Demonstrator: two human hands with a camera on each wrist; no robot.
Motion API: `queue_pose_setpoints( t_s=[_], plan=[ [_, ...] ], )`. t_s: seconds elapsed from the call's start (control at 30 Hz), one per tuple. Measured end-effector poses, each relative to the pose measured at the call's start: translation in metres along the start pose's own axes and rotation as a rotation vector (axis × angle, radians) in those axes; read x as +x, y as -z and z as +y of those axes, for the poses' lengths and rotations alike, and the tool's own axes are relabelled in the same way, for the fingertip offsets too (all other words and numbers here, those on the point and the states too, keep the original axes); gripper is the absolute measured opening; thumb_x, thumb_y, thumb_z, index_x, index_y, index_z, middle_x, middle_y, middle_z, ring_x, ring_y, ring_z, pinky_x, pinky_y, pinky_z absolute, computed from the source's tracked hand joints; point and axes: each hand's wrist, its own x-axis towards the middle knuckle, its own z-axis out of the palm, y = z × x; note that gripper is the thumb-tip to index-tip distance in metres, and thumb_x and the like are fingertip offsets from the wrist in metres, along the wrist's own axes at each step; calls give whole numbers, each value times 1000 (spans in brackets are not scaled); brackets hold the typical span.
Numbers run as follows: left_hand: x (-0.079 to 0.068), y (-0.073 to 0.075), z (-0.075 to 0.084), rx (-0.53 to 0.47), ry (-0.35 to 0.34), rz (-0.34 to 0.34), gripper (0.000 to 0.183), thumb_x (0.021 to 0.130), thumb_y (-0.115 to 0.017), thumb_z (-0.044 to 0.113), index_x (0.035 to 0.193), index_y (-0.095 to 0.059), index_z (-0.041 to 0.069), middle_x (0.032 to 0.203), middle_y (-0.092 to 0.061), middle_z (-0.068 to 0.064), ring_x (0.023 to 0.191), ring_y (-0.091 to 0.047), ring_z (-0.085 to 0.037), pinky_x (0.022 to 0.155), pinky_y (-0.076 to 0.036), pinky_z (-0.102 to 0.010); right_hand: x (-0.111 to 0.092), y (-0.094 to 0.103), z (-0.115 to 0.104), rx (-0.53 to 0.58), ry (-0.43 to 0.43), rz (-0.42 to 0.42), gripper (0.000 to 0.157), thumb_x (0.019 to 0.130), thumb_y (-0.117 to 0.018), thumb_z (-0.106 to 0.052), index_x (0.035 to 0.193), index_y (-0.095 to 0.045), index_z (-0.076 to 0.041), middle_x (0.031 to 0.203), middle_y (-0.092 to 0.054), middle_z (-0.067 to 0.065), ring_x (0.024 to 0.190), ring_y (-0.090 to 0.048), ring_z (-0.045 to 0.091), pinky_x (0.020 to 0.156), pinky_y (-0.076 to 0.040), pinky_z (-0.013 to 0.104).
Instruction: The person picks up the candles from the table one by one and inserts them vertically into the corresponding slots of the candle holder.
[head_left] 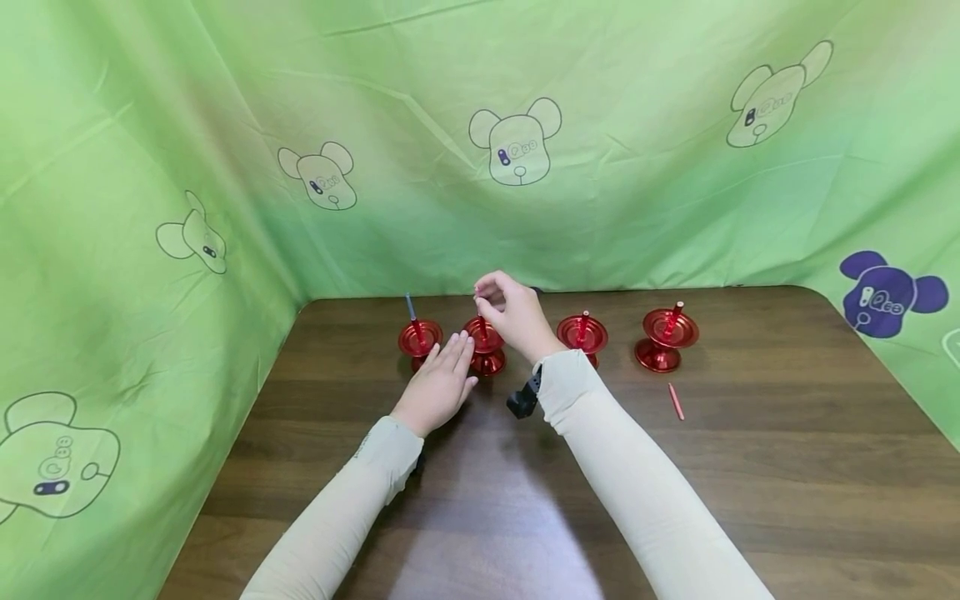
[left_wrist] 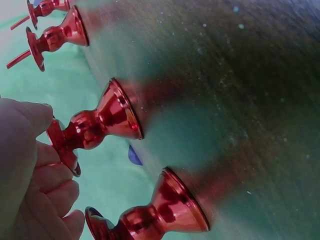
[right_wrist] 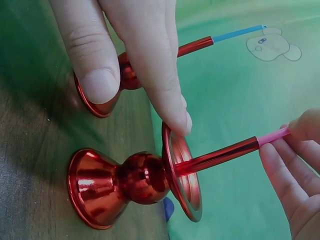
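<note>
Now four shiny red metal candle holders stand in a row on the dark wood bench (head_left: 750, 467), each with a thin stick upright in its dish. Right hand (head_left: 517, 317) fingers pinch the pink tip of the red stick (right_wrist: 220, 156) in the second holder (head_left: 486, 343). Left hand (head_left: 438, 383) fingers, released and straight, touch that holder's rim. A loose red stick (head_left: 676, 401) lies near the rightmost holder (head_left: 664, 336). Green bear-print cloth (head_left: 375, 125) hangs behind.

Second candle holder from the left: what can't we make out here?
- Head view: the right hand covers the candle tip, so the pinch is hidden; the right wrist view shows it.
- Head view: the left hand hides part of the holder base.
- Left wrist view: the candle is hidden behind the palm.
- Right wrist view: the frame edge cuts off the pinching fingers.
</note>
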Motion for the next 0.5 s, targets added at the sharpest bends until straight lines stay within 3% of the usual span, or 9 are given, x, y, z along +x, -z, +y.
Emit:
queue_pose_setpoints(
  t_s=[0.33, 0.5],
  plan=[
    [-2, 1, 1, -11, -1, -3, 62, 107, -53, 30, 157, -33, -1, 163, -30, -17, 152, -27, -29, 123, -21, -47, -2, 2, 1, -46, -37, -49, 18, 95, -67, 0, 113, -69, 3, 104, -74, 17, 96, -73, 29, 90, -58, 41],
    [-2, 3, 2, -5, 0, 4, 61, 107, -52, 30, 156, -33, -2, 162, -31, -18, 151, -27, -29, 123, -22, -47, -3, 1, 5, -68, -14, -45, 16, 96, -68, -1, 111, -69, 4, 105, -74, 18, 95, -73, 30, 89, -57, 42]
  ],
)
